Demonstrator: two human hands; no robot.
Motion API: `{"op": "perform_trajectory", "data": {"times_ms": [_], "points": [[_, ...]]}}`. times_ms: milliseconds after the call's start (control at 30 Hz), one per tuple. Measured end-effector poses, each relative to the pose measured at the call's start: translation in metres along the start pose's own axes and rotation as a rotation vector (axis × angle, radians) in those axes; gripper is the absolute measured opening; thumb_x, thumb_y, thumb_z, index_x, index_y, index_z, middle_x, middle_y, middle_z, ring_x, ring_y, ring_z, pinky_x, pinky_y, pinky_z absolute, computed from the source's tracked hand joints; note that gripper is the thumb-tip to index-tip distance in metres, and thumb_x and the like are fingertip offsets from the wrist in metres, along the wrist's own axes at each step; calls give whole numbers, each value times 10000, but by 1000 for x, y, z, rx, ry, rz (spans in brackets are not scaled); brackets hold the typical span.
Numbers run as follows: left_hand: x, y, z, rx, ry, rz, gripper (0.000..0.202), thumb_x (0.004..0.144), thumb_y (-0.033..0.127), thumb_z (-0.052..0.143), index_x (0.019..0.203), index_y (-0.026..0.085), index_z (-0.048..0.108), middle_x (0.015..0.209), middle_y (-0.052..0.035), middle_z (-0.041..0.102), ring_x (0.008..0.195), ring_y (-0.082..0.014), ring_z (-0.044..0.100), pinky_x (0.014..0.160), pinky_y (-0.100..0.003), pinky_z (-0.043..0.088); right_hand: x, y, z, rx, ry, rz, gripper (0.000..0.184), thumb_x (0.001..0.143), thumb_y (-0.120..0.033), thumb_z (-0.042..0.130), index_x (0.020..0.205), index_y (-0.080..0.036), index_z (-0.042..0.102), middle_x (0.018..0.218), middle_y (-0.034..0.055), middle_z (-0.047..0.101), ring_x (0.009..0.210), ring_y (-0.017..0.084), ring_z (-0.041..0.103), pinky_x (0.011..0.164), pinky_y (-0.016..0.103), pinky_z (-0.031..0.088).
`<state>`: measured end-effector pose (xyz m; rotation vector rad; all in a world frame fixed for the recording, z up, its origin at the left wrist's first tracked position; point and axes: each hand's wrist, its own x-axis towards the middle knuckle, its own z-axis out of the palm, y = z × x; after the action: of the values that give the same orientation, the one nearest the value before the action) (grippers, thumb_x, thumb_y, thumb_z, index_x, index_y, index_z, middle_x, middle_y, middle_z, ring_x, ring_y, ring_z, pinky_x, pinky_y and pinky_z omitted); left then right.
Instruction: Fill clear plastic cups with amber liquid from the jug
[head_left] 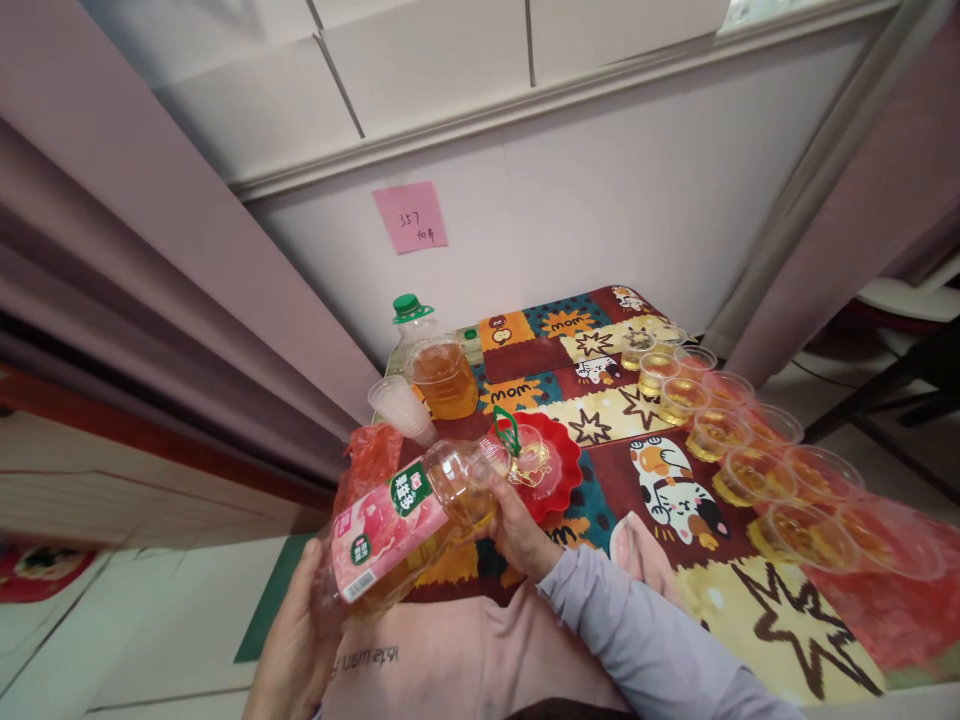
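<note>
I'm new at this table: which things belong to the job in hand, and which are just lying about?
Likely part of the job:
pink-labelled bottle, held by the left hand and right hand
filled plastic cups
stack of clear plastic cups
red scalloped tray
green-capped bottle

Likely just lying about:
red plastic bag
handwritten pink note

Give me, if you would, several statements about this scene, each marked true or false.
1. The left hand and right hand both hold the bottle. True.
2. The bottle stands upright. False: it is tilted.
3. Cups of yellow liquid stand to the right of the red dish. True.
4. The red dish has a smooth, plain rim. False: its rim is scalloped.
5. A pink note bears handwriting. True.
</note>
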<state>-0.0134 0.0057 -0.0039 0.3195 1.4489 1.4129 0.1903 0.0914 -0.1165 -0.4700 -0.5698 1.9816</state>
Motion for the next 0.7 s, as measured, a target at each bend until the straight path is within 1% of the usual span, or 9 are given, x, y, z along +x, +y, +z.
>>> {"op": "perform_trajectory", "data": {"times_ms": [133, 200, 300, 500, 600, 700], "points": [[-2, 0, 0, 13, -16, 6, 663, 846, 535, 836, 1427, 234, 725, 1359, -108, 780, 1302, -407, 712, 1071, -505, 621, 0, 0, 0, 0, 13, 2, 738, 860, -780, 738, 1373, -257, 647, 1221, 107, 799, 975, 291, 801, 590, 358, 677], [-3, 2, 2, 12, 0, 7, 657, 841, 521, 842, 1420, 232, 728, 1349, -107, 785, 1290, -409, 719, 1063, -507, 626, 0, 0, -1, 1, 21, 4, 738, 851, -784, 746, 1357, -255, 654, 1211, 103, 800, 971, 290, 799, 583, 355, 674], [-4, 3, 4, -2, 32, -2, 656, 830, 493, 852, 1416, 225, 730, 1319, -105, 800, 1265, -412, 732, 1055, -512, 631, 0, 0, -1, 5, 23, 8, 753, 843, -794, 746, 1359, -254, 649, 1211, 101, 800, 972, 296, 799, 588, 367, 676], [-4, 2, 4, 24, -14, 12, 717, 824, 543, 854, 1446, 217, 711, 1344, -131, 785, 1262, -421, 732, 1036, -512, 639, 0, -1, 0, 10, 23, 5, 728, 862, -775, 734, 1380, -271, 647, 1242, 96, 799, 974, 296, 802, 593, 374, 680], [-7, 4, 7, 13, -9, 1, 723, 848, 538, 833, 1485, 231, 685, 1341, -123, 787, 1238, -418, 745, 1030, -523, 640, 0, -1, 1, 8, 15, 5, 708, 880, -762, 721, 1393, -279, 650, 1254, 97, 797, 970, 295, 802, 609, 389, 686], [-9, 4, 10, 10, 1, -11, 723, 854, 530, 828, 1496, 236, 675, 1330, -118, 794, 1225, -417, 752, 1026, -532, 641, 0, -1, 1, 5, 12, 9, 727, 872, -779, 718, 1377, -261, 657, 1214, 104, 804, 952, 298, 805, 620, 404, 690]]}}
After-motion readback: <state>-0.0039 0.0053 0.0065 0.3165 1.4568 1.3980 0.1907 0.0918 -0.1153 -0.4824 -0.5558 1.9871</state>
